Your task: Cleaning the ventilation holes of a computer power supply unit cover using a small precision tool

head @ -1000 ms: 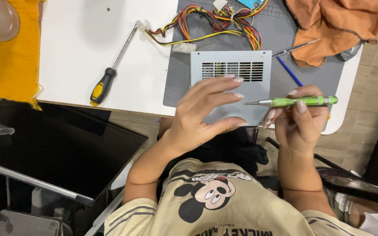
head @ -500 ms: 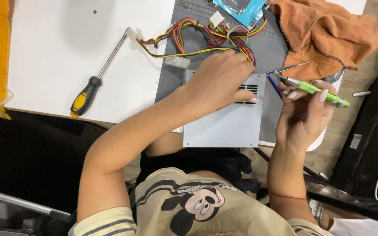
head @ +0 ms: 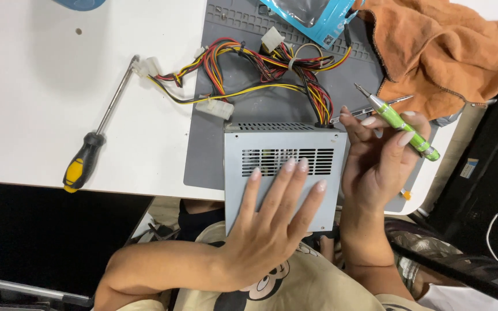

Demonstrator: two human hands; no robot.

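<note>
The left hand, moved back from the far cable side, is now laid flat with fingers released on the grey power supply at the desk's near edge, while the green screwdriver is kept grasped in the right hand's fingers, just right of the box.

Off my work, on the white table: a yellow-and-black screwdriver lying left of the grey mat, an orange cloth bunched at the far right corner, and a blue pouch on the mat's far edge.
</note>
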